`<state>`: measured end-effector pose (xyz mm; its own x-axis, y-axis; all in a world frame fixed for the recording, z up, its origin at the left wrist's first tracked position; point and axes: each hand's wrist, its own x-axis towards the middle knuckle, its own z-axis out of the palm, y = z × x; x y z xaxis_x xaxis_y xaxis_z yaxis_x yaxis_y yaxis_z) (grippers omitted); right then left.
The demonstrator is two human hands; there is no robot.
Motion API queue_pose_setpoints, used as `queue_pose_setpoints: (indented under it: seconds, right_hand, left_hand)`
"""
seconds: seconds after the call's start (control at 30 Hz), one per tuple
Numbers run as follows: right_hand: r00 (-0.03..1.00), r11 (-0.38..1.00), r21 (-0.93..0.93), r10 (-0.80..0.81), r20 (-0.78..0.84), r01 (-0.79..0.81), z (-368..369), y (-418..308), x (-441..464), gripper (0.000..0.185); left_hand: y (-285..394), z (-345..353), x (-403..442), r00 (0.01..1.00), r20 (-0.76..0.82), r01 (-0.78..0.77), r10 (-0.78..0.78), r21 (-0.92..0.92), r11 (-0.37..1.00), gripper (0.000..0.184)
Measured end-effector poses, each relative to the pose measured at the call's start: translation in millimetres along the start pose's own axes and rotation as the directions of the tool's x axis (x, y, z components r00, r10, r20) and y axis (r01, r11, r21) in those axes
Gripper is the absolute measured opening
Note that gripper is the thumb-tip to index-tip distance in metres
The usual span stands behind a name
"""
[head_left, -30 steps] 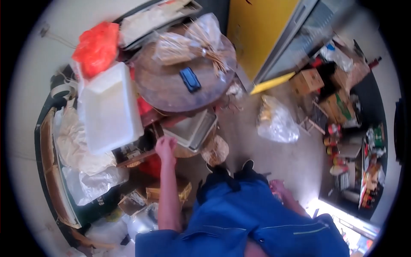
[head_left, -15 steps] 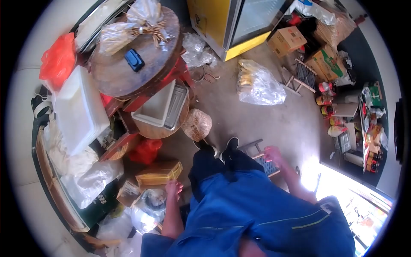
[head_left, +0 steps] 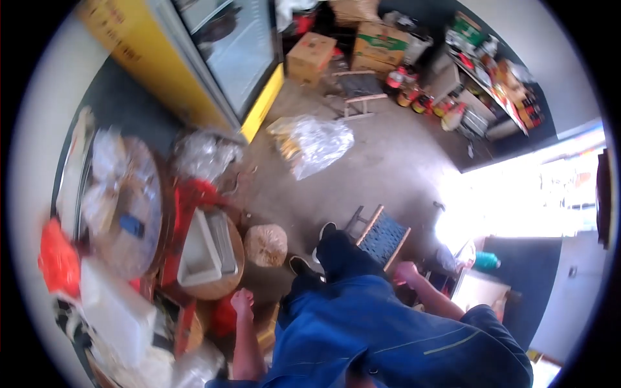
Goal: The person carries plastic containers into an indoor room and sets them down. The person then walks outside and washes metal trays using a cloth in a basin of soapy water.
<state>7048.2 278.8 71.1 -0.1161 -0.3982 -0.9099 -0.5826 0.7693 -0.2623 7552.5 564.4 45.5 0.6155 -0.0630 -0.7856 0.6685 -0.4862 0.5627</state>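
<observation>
My left hand (head_left: 242, 302) hangs at my side with its fingers curled in and nothing showing in them. It is nearest to a red plastic bag and a round wooden stool top (head_left: 226, 289) that bears white trays (head_left: 194, 262). My right hand (head_left: 406, 273) is also loosely closed, with nothing visible in it. Close by stands a folding stool (head_left: 383, 237) with a blue woven seat; the hand looks apart from it. A clear bag of small tan pieces (head_left: 266, 246) sits on the floor beside my feet.
A large clear plastic bag (head_left: 317, 145) lies on the floor ahead. Beyond it are a yellow-edged glass-door fridge (head_left: 226, 58), cardboard boxes (head_left: 310, 57) and another folding stool (head_left: 359, 84). A round table (head_left: 139, 249) stands left. Bright light fills a doorway (head_left: 517, 194) at right.
My view has turned to the right, so the room's things have shifted left and the doorway shows more. My feet have moved in a step. Both hands remain low at my sides.
</observation>
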Motion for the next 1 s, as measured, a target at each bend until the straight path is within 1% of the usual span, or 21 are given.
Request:
queue_pose_setpoints:
  seconds: [0.07, 0.13, 0.23, 0.27, 0.3, 0.33, 0.37, 0.4, 0.43, 0.47, 0.5, 0.53, 0.6, 0.63, 0.67, 0.7, 0.73, 0.77, 0.83, 0.93, 1.0]
  right_hand:
    - [0.982, 0.967, 0.195, 0.143, 0.12, -0.164, 15.8, 43.8, 12.5, 0.017]
    - [0.997, 0.981, 0.185, 0.039, 0.067, -0.051, 33.2, 47.7, -23.2, 0.012]
    - [0.995, 0.988, 0.111, 0.103, 0.008, -0.103, 47.0, 49.5, -35.9, 0.009]
    - [1.0, 0.996, -0.091, -0.013, 0.01, 0.014, 44.8, 33.6, -48.0, 0.009]
    - [0.999, 0.999, 0.031, 0.03, -0.033, -0.029, 44.0, 26.4, -49.9, 0.009]
    - [0.994, 0.986, 0.154, 0.081, -0.067, -0.07, 43.7, 21.8, -48.0, 0.009]
    - [0.993, 0.978, 0.198, 0.088, -0.078, -0.071, 43.5, 19.4, -40.3, 0.009]
    - [0.992, 0.963, 0.252, 0.108, -0.058, -0.09, 39.0, 18.1, -30.7, 0.009]
    - [0.992, 0.947, 0.303, 0.121, -0.042, -0.103, 30.6, 14.0, -17.3, 0.01]
    - [0.991, 0.937, 0.337, 0.119, -0.058, -0.092, 17.7, 9.7, 11.8, 0.01]
    - [0.92, 0.896, -0.245, -0.391, -0.044, 0.369, 8.5, 19.2, 54.0, 0.011]
    - [0.662, 0.361, -0.681, -0.71, 0.242, 0.637, 4.9, 26.9, 73.1, 0.013]
    - [0.934, 0.773, -0.539, -0.348, 0.081, 0.334, -24.9, -31.5, 73.3, 0.015]
    - [0.953, 0.919, -0.291, -0.296, -0.068, 0.265, -40.3, -52.6, 74.5, 0.011]
    - [0.96, 0.979, -0.006, -0.199, -0.196, 0.202, -53.1, -70.4, 75.3, 0.01]
    - [0.945, 0.937, 0.28, -0.119, -0.305, 0.208, -63.9, -95.7, 65.2, 0.013]
    - [0.923, 0.813, 0.535, -0.007, -0.385, 0.23, -71.6, -117.5, 52.8, 0.019]
    - [0.92, 0.796, 0.564, 0.025, -0.391, 0.218, -77.0, -130.5, 45.9, 0.019]
    - [0.914, 0.705, 0.672, 0.082, -0.396, 0.228, -88.7, -149.7, 43.7, 0.025]
    - [0.931, 0.737, 0.661, 0.125, -0.342, 0.143, -74.2, -138.9, 65.6, 0.025]
    - [0.944, 0.722, 0.684, 0.148, -0.294, 0.1, -40.5, -91.7, 114.6, 0.022]
  left_hand:
    - [22.9, 10.6, 22.2, 0.998, 0.069, -0.003, -0.007, 0.145, 0.989, 0.013]
    - [50.3, 38.2, 38.4, 0.992, 0.108, -0.096, 0.071, 0.252, 0.963, 0.011]
    - [60.4, 65.3, 95.9, 0.927, 0.375, -0.082, -0.012, 0.235, 0.969, 0.005]
    - [65.8, 78.3, 112.3, 0.664, 0.613, -0.748, 0.429, 0.531, 0.399, 0.009]
    - [81.9, 98.5, 125.6, 0.162, 0.897, -0.772, 0.411, 0.375, -0.514, 0.015]
    - [103.4, 126.8, 116.9, 0.24, 0.89, -0.807, 0.388, 0.405, -0.429, 0.019]
    - [122.6, 154.7, 93.3, 0.475, 0.755, -0.831, 0.453, 0.554, -0.05, 0.018]
    - [146.3, 183.7, 57.9, 0.702, 0.59, -0.711, 0.4, 0.617, 0.338, 0.017]
    - [162.5, 206.8, 50.8, 0.676, 0.62, -0.736, 0.399, 0.601, 0.313, 0.017]
    - [175.8, 229.7, 49.4, 0.781, 0.535, -0.617, 0.323, 0.579, 0.533, 0.018]
    - [187.5, 248.4, 46.2, 0.868, 0.452, -0.448, 0.205, 0.536, 0.715, 0.019]
    - [198.4, 265.6, 36.5, 0.858, 0.473, -0.464, 0.199, 0.548, 0.696, 0.019]
    - [222.4, 302.6, 19.6, 0.88, 0.439, -0.426, 0.181, 0.562, 0.708, 0.022]
    - [220.1, 302.2, 53.3, 0.574, 0.748, -0.801, 0.334, 0.429, 0.418, 0.018]
    - [221.5, 306.7, 85.8, 0.549, 0.774, -0.818, 0.315, 0.422, 0.391, 0.018]
    - [226.0, 313.2, 113.6, 0.284, 0.916, -0.935, 0.282, 0.33, -0.129, 0.017]
    - [235.6, 327.8, 127.0, 0.041, 0.994, -0.798, 0.106, 0.096, -0.595, 0.018]
    - [246.2, 342.1, 123.0, 0.021, 0.997, -0.795, 0.068, 0.058, -0.604, 0.018]
    - [259.6, 363.1, 118.4, 0.362, 0.931, -0.915, 0.052, 0.366, -0.171, 0.024]
    - [294.8, 417.0, 132.7, 0.403, 0.908, -0.913, -0.114, 0.391, -0.115, 0.025]
    - [326.2, 471.7, 115.2, 0.368, 0.918, -0.922, -0.148, 0.34, -0.183, 0.023]
